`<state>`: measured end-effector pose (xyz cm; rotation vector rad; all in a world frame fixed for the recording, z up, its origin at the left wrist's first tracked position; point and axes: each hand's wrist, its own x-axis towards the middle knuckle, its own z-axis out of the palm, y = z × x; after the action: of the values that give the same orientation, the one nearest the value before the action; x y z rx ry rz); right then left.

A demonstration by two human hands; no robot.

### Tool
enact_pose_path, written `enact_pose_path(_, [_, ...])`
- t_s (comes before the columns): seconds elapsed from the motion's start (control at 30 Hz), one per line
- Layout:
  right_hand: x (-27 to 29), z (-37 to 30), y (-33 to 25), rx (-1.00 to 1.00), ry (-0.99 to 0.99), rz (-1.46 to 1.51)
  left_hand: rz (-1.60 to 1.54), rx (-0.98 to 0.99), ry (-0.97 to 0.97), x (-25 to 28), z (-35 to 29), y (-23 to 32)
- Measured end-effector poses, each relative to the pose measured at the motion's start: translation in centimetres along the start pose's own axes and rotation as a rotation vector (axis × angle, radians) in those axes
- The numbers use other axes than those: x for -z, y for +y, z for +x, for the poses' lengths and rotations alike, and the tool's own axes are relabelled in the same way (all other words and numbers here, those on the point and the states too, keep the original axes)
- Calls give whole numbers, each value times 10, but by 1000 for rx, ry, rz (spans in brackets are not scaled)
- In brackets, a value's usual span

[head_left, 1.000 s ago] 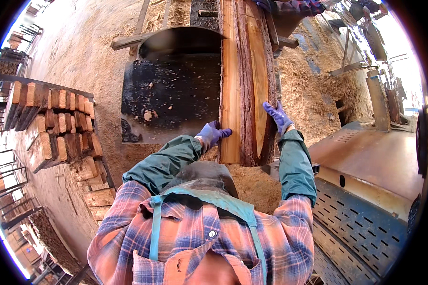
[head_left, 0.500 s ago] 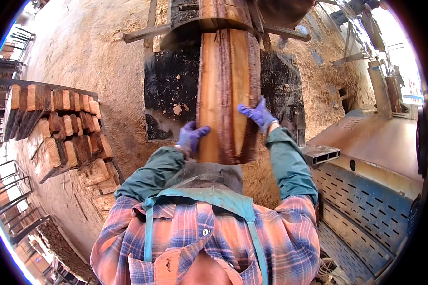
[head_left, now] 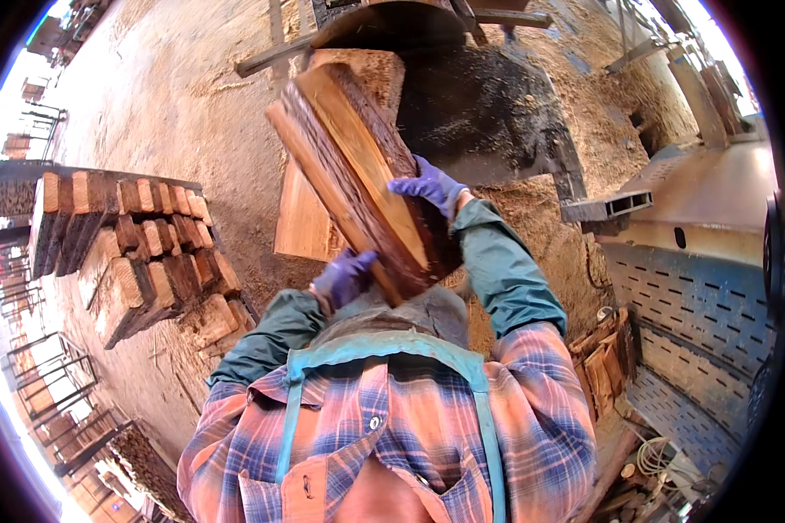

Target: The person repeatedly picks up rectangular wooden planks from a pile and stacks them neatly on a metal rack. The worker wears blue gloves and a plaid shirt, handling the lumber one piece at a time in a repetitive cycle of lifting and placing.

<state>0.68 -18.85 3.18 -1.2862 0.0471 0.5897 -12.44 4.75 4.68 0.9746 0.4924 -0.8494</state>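
Note:
Between my hands is a long bark-edged wooden slab (head_left: 371,166), tilted with its far end to the left. It shows an orange sawn face between dark bark strips; whether it is one piece or two pressed together I cannot tell. My right hand (head_left: 432,186), in a purple glove, is closed around its right edge with the thumb on top. My left hand (head_left: 344,277), gloved too, grips its near left edge; some fingers are hidden below. Partly under the slab, a paler sawn board (head_left: 303,218) lies to the left.
Ahead is a black machine table (head_left: 488,122) dusted with sawdust, a dark round guard (head_left: 391,26) at its far end. A stack of cut boards (head_left: 161,253) stands left. A slotted blue metal panel (head_left: 689,305) and a hollow metal bar (head_left: 615,207) are on the right.
The slab has swung from pointing straight ahead to slanting left, off the black table. The paler board now shows at its left. Both hands have kept their grip, and the view has shifted.

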Motion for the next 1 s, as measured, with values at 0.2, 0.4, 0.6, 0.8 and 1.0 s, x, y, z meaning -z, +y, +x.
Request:
enact_pose_path(0.2, [79,-181,10,-91,-93,106,-97,500,-223,-81,6,-67])
enact_pose_path(0.4, [107,-439,122,-68,543,-181,424,851,-306,-159,26,-202])
enact_pose_path(0.6, [97,-674,211,37,1380,318,846,696,-909,-386,53,-318])
enact_pose_path(0.8, [244,-804,199,429,1786,581,772,455,-1133,-516,16,-362])
enact_pose_path(1.0, [328,-724,263,145,1559,874,980,448,-966,-400,31,-318])
